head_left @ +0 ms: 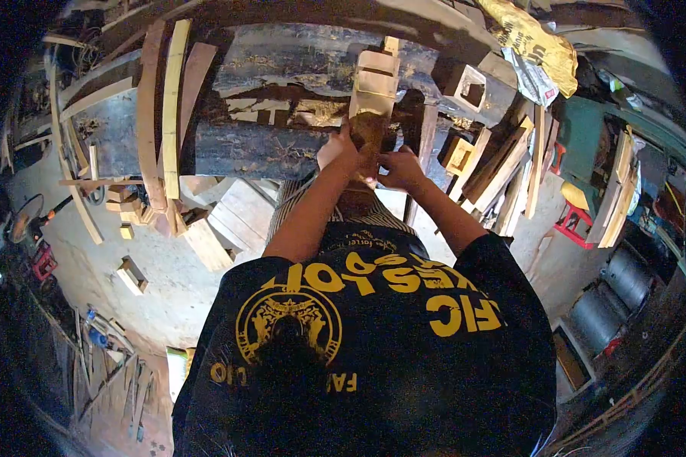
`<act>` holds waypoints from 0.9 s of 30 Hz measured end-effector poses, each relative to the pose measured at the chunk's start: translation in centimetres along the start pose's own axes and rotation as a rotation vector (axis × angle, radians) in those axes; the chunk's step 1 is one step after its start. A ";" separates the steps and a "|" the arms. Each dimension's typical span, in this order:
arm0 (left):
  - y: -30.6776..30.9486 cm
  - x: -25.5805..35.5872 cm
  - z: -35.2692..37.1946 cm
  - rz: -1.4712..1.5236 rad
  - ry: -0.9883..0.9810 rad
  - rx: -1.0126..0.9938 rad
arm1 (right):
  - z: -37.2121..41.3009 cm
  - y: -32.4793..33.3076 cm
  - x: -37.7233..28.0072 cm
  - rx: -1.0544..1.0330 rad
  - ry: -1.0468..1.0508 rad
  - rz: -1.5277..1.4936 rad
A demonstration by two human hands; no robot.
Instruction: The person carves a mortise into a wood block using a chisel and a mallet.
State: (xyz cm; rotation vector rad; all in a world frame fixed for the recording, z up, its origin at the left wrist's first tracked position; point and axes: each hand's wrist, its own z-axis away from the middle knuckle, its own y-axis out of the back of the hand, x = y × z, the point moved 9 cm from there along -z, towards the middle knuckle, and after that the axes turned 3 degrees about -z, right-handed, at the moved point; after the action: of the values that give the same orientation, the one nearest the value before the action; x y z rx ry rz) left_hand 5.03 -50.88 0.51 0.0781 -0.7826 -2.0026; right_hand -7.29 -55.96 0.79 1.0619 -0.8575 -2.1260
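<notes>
A short, wide piece of wood stands out from the front of the workbench toward my body, its far part pale and crossed by darker bands, its near part brown in shadow. My left hand is closed on its left edge, the thumb lying along the side. At its near right corner, my right hand has curled fingers touching or very close to the wood; whether it holds anything there is hidden. A small pale block shows just beyond the far end of the piece.
The dark, worn workbench is strewn with shavings. Long planks lie across it at left. A square wooden frame and a yellow sack are at right. Offcuts and a red stool are on the floor.
</notes>
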 end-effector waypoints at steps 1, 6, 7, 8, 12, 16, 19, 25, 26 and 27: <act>-0.4 -0.2 0.0 -0.011 0.017 -0.052 | 0.0 -0.1 -0.1 0.000 0.017 -0.002; -0.3 -0.1 0.0 -0.036 0.013 -0.015 | 0.7 1.0 -0.2 -0.031 -0.118 -0.184; -0.4 -0.1 0.0 -0.022 0.021 -0.013 | 1.0 0.2 0.5 -0.099 -0.214 -0.242; -0.6 -0.1 0.1 -0.023 0.020 -0.018 | 0.8 -0.2 0.7 -0.101 -0.219 -0.244; -0.5 -0.3 -0.2 0.044 -0.025 0.090 | 0.9 -2.9 3.3 -0.032 -0.498 -0.604; -1.3 -0.2 -1.1 0.175 -0.137 0.163 | 0.4 -2.7 0.9 0.029 -0.406 -0.461; 0.4 -0.1 0.1 0.079 -0.041 0.176 | 1.8 0.1 -0.7 0.461 -0.506 -0.865; -0.1 -0.1 -0.1 0.037 -0.045 0.094 | 1.8 -3.0 1.8 0.245 -0.823 -0.465; 0.0 0.2 0.1 0.036 -0.056 0.094 | 2.0 -4.3 2.8 0.225 -0.894 -0.469; 0.1 0.1 0.3 0.043 -0.046 0.103 | 2.5 -3.7 2.5 0.249 -0.927 -0.492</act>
State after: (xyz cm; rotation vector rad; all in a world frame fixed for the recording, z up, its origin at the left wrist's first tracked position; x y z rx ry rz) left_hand 4.95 -50.90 0.80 0.0748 -0.9095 -1.9286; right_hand -11.43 -54.88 -2.02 0.3460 -1.4035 -3.0543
